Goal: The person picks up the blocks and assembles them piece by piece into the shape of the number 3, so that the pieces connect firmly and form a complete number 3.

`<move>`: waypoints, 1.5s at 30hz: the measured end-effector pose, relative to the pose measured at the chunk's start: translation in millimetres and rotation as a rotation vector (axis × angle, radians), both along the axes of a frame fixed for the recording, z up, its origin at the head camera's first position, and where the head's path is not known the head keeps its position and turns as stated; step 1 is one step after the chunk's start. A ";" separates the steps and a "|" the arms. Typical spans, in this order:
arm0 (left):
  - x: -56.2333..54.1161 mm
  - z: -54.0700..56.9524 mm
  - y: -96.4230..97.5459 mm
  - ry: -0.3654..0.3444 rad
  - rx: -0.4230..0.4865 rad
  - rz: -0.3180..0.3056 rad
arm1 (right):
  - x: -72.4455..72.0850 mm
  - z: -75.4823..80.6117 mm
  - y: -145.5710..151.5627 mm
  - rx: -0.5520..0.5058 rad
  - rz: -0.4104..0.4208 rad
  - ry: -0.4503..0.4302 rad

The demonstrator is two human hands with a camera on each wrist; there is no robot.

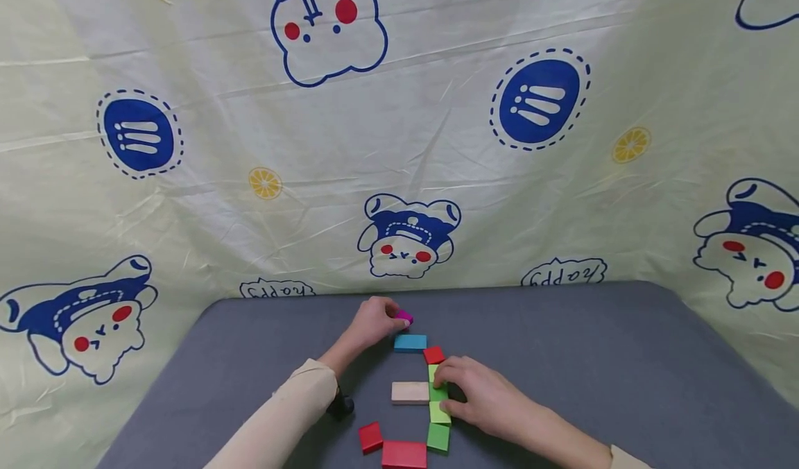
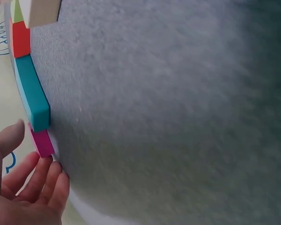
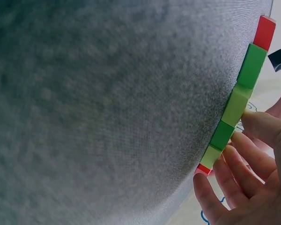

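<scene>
At the back of the table, my left hand pinches a small magenta block between thumb and fingertips. Close to it lies a long blue block. A red block touches the blue one's corner. From there several green blocks, such as the near dark green block, run toward me in a row. My right hand rests against this row, its thumb at a light green block and its other fingers spread along the blocks beyond, partly covering them in the head view.
A plain wooden block juts left from the row's middle. At the front lie a long red block and a small tilted red block. The grey table backs onto a printed curtain.
</scene>
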State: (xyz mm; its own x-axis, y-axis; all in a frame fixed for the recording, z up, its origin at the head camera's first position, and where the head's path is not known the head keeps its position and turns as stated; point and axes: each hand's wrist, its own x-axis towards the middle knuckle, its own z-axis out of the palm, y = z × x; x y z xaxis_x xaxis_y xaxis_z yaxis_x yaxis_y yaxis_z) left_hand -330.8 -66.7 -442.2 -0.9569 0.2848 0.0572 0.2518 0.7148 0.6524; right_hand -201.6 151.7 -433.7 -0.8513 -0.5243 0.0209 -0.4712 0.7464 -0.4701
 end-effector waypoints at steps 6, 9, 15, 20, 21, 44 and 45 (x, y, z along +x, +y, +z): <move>0.3 2.4 6.3 -0.001 -0.041 -0.005 | 0.8 0.0 -0.6 0.002 -0.002 0.009; -1.0 2.2 7.6 -0.005 -0.044 0.001 | 1.7 0.4 -0.5 -0.002 -0.003 0.017; -2.4 0.6 6.9 -0.013 -0.044 0.019 | 2.0 0.6 -0.6 0.002 -0.003 0.009; -1.0 1.5 5.5 -0.033 -0.021 0.045 | 1.9 0.3 -0.8 0.005 0.005 0.011; -0.6 2.1 5.0 -0.034 -0.020 0.047 | 1.9 0.2 -0.8 0.006 0.007 0.013; 21.1 5.0 -31.0 0.010 0.100 0.112 | 1.5 -0.9 -0.6 0.013 0.003 0.019; 23.3 5.8 -32.5 0.009 0.111 0.109 | 1.8 -0.9 -0.6 0.012 0.006 0.023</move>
